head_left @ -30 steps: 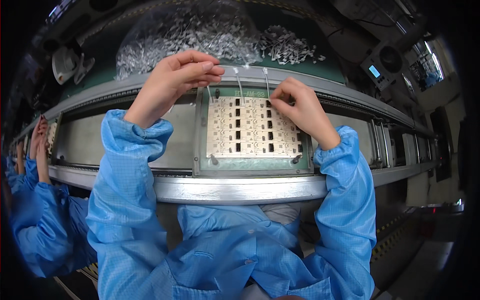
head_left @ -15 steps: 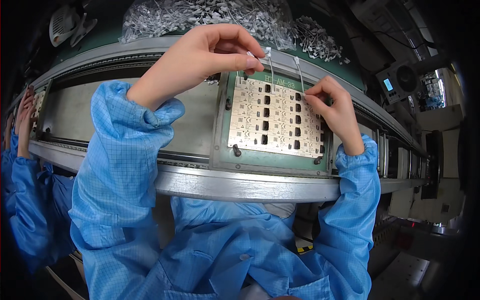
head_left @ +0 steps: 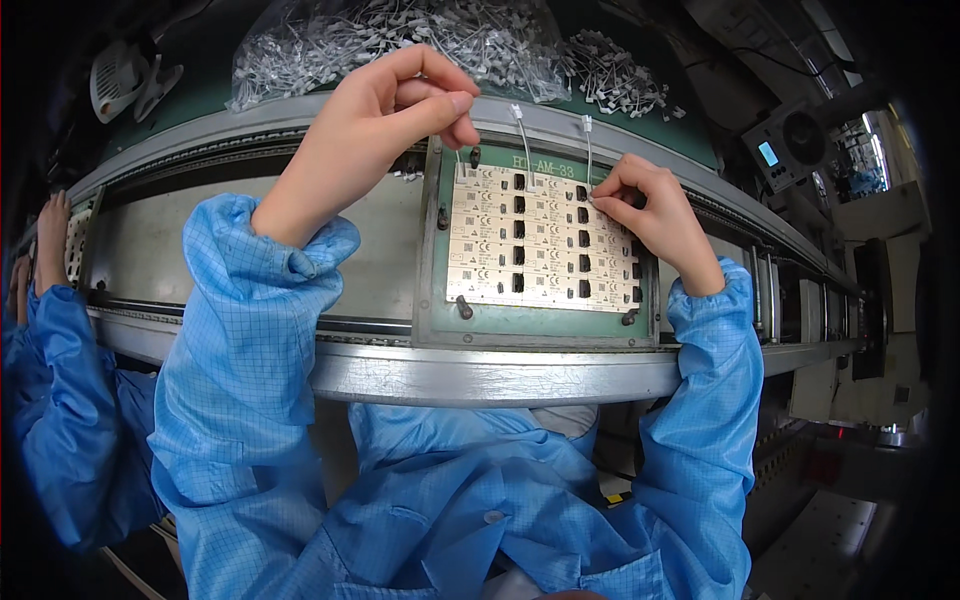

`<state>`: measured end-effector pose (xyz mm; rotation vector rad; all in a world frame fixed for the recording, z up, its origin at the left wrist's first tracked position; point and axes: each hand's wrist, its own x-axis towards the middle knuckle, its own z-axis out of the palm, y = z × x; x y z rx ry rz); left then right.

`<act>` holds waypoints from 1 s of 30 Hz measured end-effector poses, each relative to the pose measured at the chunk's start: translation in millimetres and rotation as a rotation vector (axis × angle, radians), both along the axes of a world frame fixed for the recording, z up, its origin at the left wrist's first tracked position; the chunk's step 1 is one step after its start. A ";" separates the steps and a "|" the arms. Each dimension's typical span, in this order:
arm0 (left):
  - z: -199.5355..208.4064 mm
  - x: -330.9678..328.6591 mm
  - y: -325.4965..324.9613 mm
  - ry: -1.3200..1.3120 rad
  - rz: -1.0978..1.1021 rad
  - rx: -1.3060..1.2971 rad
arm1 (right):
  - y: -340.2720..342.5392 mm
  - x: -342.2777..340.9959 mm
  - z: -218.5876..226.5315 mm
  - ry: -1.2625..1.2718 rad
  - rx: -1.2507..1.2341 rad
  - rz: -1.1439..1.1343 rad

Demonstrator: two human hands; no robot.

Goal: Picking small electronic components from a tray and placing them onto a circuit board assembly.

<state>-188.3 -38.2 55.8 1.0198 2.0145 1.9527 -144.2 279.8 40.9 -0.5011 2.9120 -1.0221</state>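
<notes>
A pale circuit board panel (head_left: 550,292) with rows of black components lies in a green fixture (head_left: 530,322). Two thin white cables with connector ends, a middle one (head_left: 522,135) and a right one (head_left: 588,150), rise from its far edge. My right hand (head_left: 655,212) pinches at the lower end of the right cable, against the board. My left hand (head_left: 375,125) hovers above the fixture's far left corner, thumb and fingers pressed together; whatever is between them is hidden. Below it, a short bit of white wire (head_left: 458,160) shows at the board's corner.
Beyond the rail, a clear plastic bag (head_left: 400,50) holds many white cables, with a loose pile of cables (head_left: 615,75) beside it. A metal rail (head_left: 490,375) runs along the near side. Another person's hand (head_left: 52,240) is at far left. A small device with a lit screen (head_left: 768,153) stands at right.
My left hand has moved left, away from the middle cable's top. My right hand stays at the right cable's lower end. The whole view has shifted slightly.
</notes>
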 end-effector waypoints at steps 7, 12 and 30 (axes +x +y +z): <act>1.5 1.8 1.7 -0.059 -0.005 0.039 | 3.4 -3.9 -0.8 0.166 0.122 0.092; 0.6 9.7 4.3 -0.126 -0.012 0.036 | 6.7 8.7 15.6 0.147 0.164 0.210; -7.0 28.4 24.0 0.787 0.423 -0.562 | 22.9 -34.1 -22.9 0.534 0.141 -0.258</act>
